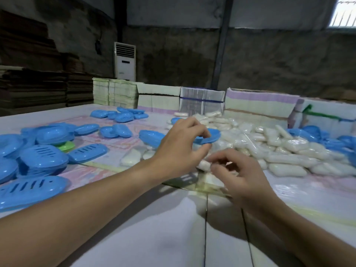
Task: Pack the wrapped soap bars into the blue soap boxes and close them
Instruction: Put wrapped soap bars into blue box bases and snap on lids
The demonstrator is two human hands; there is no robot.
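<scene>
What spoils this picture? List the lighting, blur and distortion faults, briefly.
Head view: the window at top right is blown out while the back wall stays dim; wide-angle bending curves the table edge and stretches the forearms; the left hand and right hand are slightly motion-soft; the wrapped soap bars glint through their plastic, so their edges merge.

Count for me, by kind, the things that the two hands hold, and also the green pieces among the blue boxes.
blue soap box, in the left hand: 1
wrapped soap bar, pinched by the right hand: 1
green piece: 1
Total: 3
</scene>
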